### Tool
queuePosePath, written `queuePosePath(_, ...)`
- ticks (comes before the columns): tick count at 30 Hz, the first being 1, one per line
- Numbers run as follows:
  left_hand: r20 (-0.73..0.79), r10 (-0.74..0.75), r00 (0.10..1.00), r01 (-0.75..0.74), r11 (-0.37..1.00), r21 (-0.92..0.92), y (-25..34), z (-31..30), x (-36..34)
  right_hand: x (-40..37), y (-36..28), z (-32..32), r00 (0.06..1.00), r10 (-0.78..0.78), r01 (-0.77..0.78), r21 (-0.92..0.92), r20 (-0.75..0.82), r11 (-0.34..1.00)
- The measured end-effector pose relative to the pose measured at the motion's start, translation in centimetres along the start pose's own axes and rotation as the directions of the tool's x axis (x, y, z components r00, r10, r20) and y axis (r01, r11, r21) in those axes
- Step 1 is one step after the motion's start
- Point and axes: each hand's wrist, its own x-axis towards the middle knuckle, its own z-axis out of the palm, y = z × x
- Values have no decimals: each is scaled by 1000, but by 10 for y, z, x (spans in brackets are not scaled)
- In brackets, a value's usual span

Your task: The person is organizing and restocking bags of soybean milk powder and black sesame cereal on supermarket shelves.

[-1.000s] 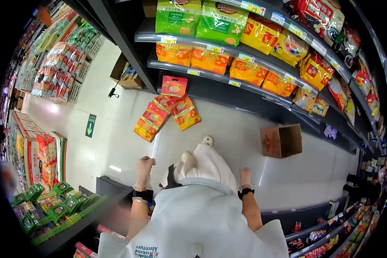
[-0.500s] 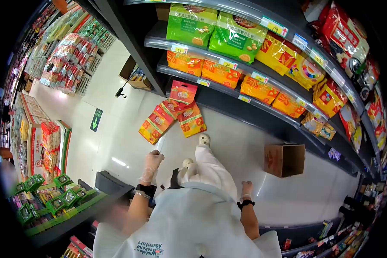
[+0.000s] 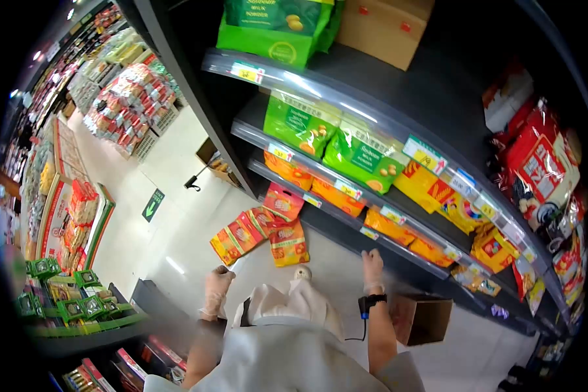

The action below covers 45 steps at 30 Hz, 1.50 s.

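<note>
My left hand (image 3: pixel 216 290), in a clear glove, is raised at the lower left with its fingers curled together; what it holds, if anything, is hidden. Gloved too, my right hand (image 3: pixel 372 269) reaches up in front of the lowest shelf edge, fingers bunched, its contents too small to make out. Beyond my feet, several orange and red bags (image 3: pixel 238 236) lie overlapping on the floor, apart from both hands. Green soybean milk powder bags (image 3: pixel 364 157) stand on the shelf above the row of orange bags (image 3: pixel 336 196).
An open cardboard box (image 3: pixel 422 319) sits on the floor right of my right forearm. A brown carton (image 3: pixel 382 29) is on the upper shelf. Red bags (image 3: pixel 536 160) fill the right side. A display shelf with green packs (image 3: pixel 85 307) stands at the lower left.
My view has tilted up and moved nearer the shelves, showing the upper shelf and carton. My right hand has risen toward the shelf edge. My left hand stays curled, slightly lower and further left.
</note>
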Motion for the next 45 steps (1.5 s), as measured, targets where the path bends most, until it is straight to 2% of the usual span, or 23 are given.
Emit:
queuePosePath(1,-2,-21,1000,21,1000,-1,10,-2,-6,15,-21,2,989,-142,142,-7,-31,990)
queuePosePath(4,-30,0,1000,-1,1000,-7,-1,2,2,44,-79,10,975,-223,221,161,-9,962)
queuePosePath(5,-14,-46,999,46,999,1,-2,4,4,43,-106,6,981,-193,187,153,23,970)
queuePosePath(6,2,-94,996,94,996,10,-3,4,9,46,-112,13,963,-269,258,239,18,936)
queuePosePath(9,-28,-108,994,106,992,-64,7,3,12,40,-127,17,924,-378,360,215,49,908)
queuePosePath(13,-42,-97,994,94,993,-76,32,-8,16,28,-124,16,935,-347,323,232,71,917)
queuePosePath(15,-67,-27,997,24,999,-45,52,-16,16,23,-121,11,976,-194,175,175,99,969)
queuePosePath(18,-36,21,999,-20,1000,19,36,-14,49,21,-119,2,989,-143,133,176,48,975)
queuePosePath(19,-52,59,997,-60,998,-22,34,-12,60,24,-113,2,962,-266,272,180,-54,945)
queuePosePath(20,1,89,996,-89,996,-2,33,-14,71,22,-116,-6,970,-224,237,163,-96,958)
queuePosePath(22,7,154,988,-154,988,3,40,-15,97,24,-138,-19,954,-265,277,74,-142,958)
queuePosePath(23,13,216,976,-214,970,-115,69,-21,90,21,-160,-28,915,-329,337,-3,-233,941)
queuePosePath(24,6,249,969,-245,956,-162,63,-17,109,18,-183,-37,864,-398,390,-89,-308,916)
queuePosePath(26,82,230,970,-196,932,-306,87,-21,120,13,-224,-56,715,-524,535,-121,-463,836)
queuePosePath(27,60,264,963,-238,930,-280,97,-21,125,11,-245,-66,626,-576,603,-143,-525,785)
queuePosePath(29,103,306,947,-276,932,-236,112,-17,138,0,-281,-88,735,-463,443,-166,-495,881)
queuePosePath(33,152,449,880,-428,891,-155,124,0,163,5,-319,-105,757,-357,369,-92,-547,925)
queuePosePath(35,220,505,834,-469,861,-197,136,1,160,12,-314,-105,764,-497,342,-395,-412,853)
queuePosePath(36,233,511,828,-474,858,-198,143,2,157,13,-313,-104,764,-489,328,-399,-420,856)
queuePosePath(38,239,505,829,-505,861,-69,155,2,148,11,-315,-102,826,-425,306,-340,-369,889)
queuePosePath(39,256,515,818,-505,856,-105,152,6,154,6,-316,-102,848,-386,267,-337,-363,903)
queuePosePath(43,256,537,804,-545,837,-46,148,7,158,-4,-321,-104,826,-262,219,-144,-499,965)
queuePosePath(45,297,520,801,-534,845,-42,150,3,156,1,-300,-97,803,-334,295,-158,-494,942)
